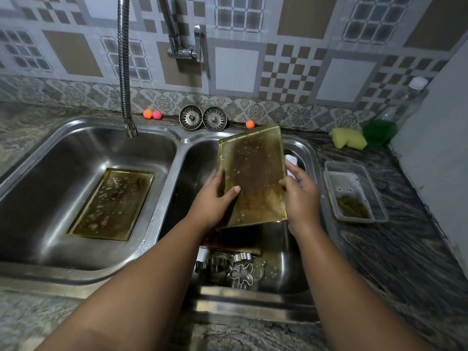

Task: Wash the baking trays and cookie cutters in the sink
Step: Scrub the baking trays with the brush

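I hold a stained, greasy baking tray [255, 173] tilted up over the right basin of the steel sink [177, 148]. My left hand [215, 196] grips its left edge, thumb on the face. My right hand [300, 191] grips the right edge and also holds something white, partly hidden behind the tray. A second dirty tray [111, 203] lies flat in the left basin. Another dark tray [233, 240] rests in the right basin beneath the held one. Several metal cookie cutters [240, 271], one shaped like a gingerbread figure, lie at the basin's near end.
A flexible faucet hose [125, 72] hangs over the left basin. Two sink strainers [202, 119] and small coloured balls [152, 114] sit along the back ledge. A yellow sponge [348, 141], a green scrubber [378, 131] and a plastic container with residue [354, 196] are on the right counter.
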